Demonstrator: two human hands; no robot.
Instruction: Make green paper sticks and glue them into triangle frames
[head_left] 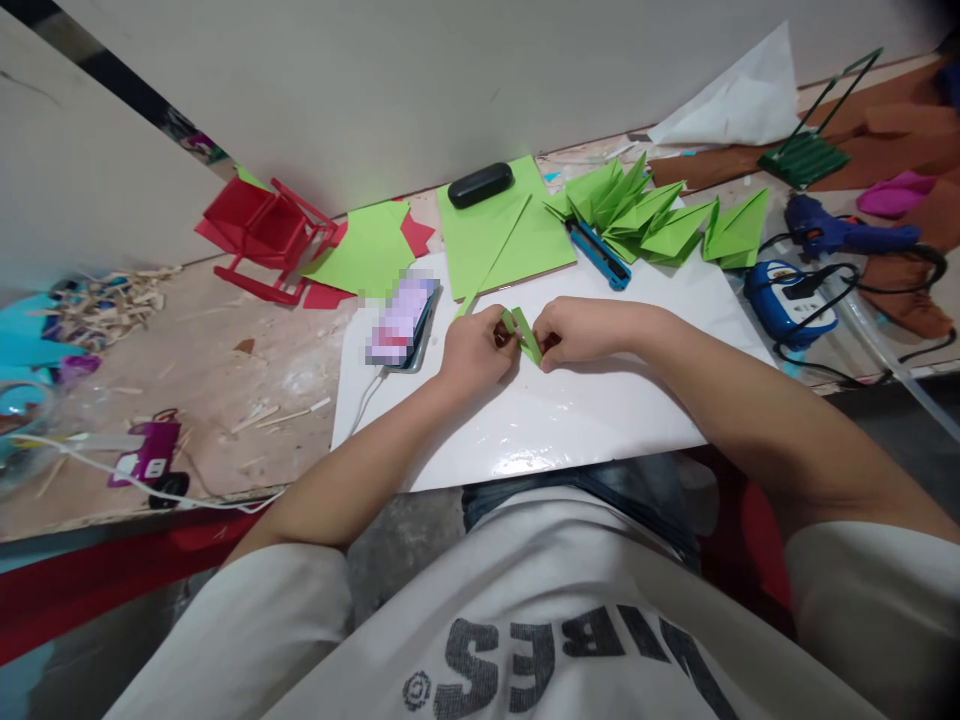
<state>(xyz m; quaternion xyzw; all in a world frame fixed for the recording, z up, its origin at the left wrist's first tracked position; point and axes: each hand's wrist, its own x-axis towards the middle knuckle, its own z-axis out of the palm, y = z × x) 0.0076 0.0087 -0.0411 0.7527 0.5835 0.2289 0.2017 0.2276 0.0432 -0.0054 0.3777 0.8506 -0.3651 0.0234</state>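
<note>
Both hands meet over a glossy white sheet on the table. My left hand and my right hand pinch the two ends of a small folded strip of green paper between their fingertips. The strip stands tilted between them, just above the sheet. Fingers of both hands are curled closed on it.
A phone on a cable lies left of my left hand. Behind are green paper sheets, a black case, a blue cutter, several folded green pieces, a red miniature chair, a blue glue gun and a power strip.
</note>
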